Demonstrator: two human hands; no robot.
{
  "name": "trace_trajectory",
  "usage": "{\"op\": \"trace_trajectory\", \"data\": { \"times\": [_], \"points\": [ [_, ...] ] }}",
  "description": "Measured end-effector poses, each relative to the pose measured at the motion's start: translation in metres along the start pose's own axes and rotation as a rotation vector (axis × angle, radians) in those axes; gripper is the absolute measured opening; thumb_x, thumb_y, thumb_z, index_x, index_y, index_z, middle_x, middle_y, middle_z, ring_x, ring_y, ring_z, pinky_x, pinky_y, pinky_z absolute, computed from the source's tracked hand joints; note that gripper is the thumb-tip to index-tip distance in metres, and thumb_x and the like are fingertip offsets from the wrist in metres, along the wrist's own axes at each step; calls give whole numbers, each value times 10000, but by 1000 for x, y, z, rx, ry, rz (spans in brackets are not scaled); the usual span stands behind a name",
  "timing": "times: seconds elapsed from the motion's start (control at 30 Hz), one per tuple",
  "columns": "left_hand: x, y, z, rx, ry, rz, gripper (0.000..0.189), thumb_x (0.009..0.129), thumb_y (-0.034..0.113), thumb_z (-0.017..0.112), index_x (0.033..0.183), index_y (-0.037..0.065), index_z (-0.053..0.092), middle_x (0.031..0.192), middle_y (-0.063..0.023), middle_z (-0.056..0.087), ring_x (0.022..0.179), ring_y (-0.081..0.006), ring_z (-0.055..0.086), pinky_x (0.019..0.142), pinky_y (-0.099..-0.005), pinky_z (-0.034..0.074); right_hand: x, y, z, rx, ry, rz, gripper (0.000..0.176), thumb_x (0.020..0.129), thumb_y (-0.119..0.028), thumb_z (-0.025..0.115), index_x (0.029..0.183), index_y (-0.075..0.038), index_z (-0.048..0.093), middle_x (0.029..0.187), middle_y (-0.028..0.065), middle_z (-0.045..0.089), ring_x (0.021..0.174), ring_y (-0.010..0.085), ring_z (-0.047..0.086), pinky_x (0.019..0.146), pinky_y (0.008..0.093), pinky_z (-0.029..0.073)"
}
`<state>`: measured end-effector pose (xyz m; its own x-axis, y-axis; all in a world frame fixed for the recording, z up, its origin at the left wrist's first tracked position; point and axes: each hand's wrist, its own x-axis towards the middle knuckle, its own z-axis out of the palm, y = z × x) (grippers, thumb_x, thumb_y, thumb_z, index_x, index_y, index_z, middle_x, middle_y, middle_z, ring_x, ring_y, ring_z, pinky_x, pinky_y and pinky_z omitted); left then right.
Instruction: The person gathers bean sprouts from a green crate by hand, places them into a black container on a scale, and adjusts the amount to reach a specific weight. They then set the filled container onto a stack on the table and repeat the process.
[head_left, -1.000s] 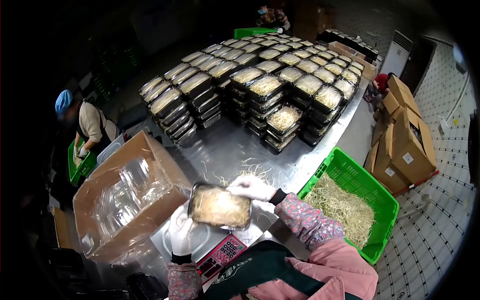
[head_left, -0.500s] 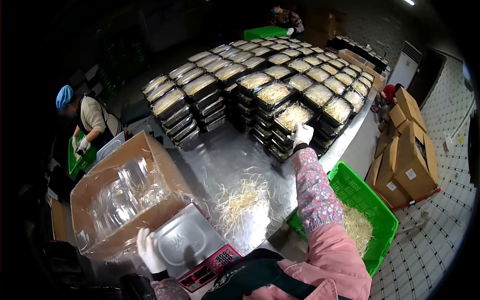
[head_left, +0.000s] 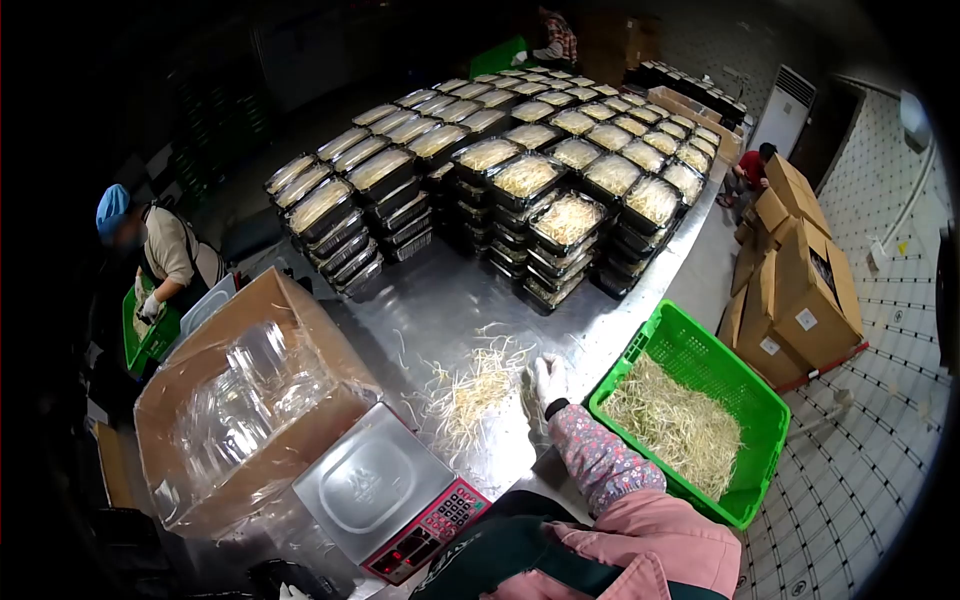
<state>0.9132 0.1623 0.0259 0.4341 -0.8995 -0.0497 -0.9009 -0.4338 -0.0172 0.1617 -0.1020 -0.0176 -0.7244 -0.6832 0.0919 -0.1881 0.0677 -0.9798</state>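
My right hand, in a white glove, is above the metal table just right of a loose pile of bean sprouts. Its fingers look loosely extended, with nothing visible in them. Only a bit of my gloved left hand shows at the bottom edge, by a black plastic tray; its fingers are mostly hidden. Between my hands lies a scale with a bare steel plate and a red keypad. Beyond the sprouts, a lidded black tray of sprouts tops the nearest stack.
A cardboard box of clear plastic lids stands at left. Right of the table is a green crate holding more sprouts. Stacked trays fill the far table. Cartons stand at right. Other people are at left, at the back and behind the cartons.
My right hand has left the top tray of the near stack and come back beside the sprout pile. My left hand has dropped from the scale's edge to the bottom of the view.
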Motion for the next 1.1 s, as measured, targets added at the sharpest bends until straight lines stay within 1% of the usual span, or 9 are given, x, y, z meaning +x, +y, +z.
{"op": "trace_trajectory", "data": {
  "times": [0.03,0.07,0.17,0.23,0.3,0.47,0.63,0.83,1.1],
  "points": [
    [-15,58,-70,38,-123,-133,388,973,234,475,1258,0,596,1230,-159,649,1142,-255,592,976,-316,469,-10,3,3,14,-14,-12,286,953,-190,619,1157,2,563,1059,117,645,964,177,606,887,313,485],
    [11,-18,21,-633,75,-332,410,944,297,526,1204,1,637,1204,-156,665,1139,-294,600,965,-345,477,-18,0,4,66,-35,22,286,954,-189,617,1162,-1,563,1061,112,643,963,172,604,885,309,484],
    [-10,2,-37,87,207,-8,427,916,376,590,1125,12,667,1037,-180,705,964,-325,647,888,-386,498,-43,-18,-2,157,-66,128,276,959,-183,611,1164,-4,563,1060,101,637,961,163,598,882,301,482],
    [-10,53,-123,-120,-74,-480,511,907,479,587,1271,124,634,1325,-156,598,1275,-217,516,1072,-317,379,-66,-47,-13,178,-66,160,259,965,-178,601,1154,-4,564,1048,92,628,949,155,590,875,297,479],
    [0,80,-156,-520,258,-395,419,948,218,649,1150,-147,601,1130,-263,664,999,-279,643,945,-326,477,-82,-37,-22,182,-96,83,264,973,-190,593,1174,-26,545,989,62,623,825,113,568,702,259,489],
    [46,258,-215,-1066,612,189,262,930,97,651,1109,-89,605,1019,-141,645,904,-209,574,837,-336,465,-131,-16,-47,219,-161,255,260,969,-182,589,1189,-45,572,993,67,655,862,126,632,751,271,528],
    [37,458,-191,-1006,75,1214,241,816,-56,609,1044,3,663,1005,-149,674,923,-298,649,865,-376,500,-200,-49,-97,146,-302,117,258,959,-188,607,1156,-23,600,1009,113,666,938,194,665,835,315,528],
    [44,586,-48,-514,-100,1416,239,809,56,625,1028,108,703,971,-126,685,912,-321,657,826,-419,517,-235,-105,-206,-213,-374,19,266,958,-222,599,1170,-70,651,1101,115,673,1036,246,644,923,352,499],
    [-59,683,-136,-781,-198,1520,657,747,69,769,1358,28,531,1319,-167,581,1252,-315,529,1087,-388,393,-196,-48,-455,-208,606,162,264,904,-124,687,1141,-11,658,1117,84,677,985,164,643,892,285,515]
  ]
}}
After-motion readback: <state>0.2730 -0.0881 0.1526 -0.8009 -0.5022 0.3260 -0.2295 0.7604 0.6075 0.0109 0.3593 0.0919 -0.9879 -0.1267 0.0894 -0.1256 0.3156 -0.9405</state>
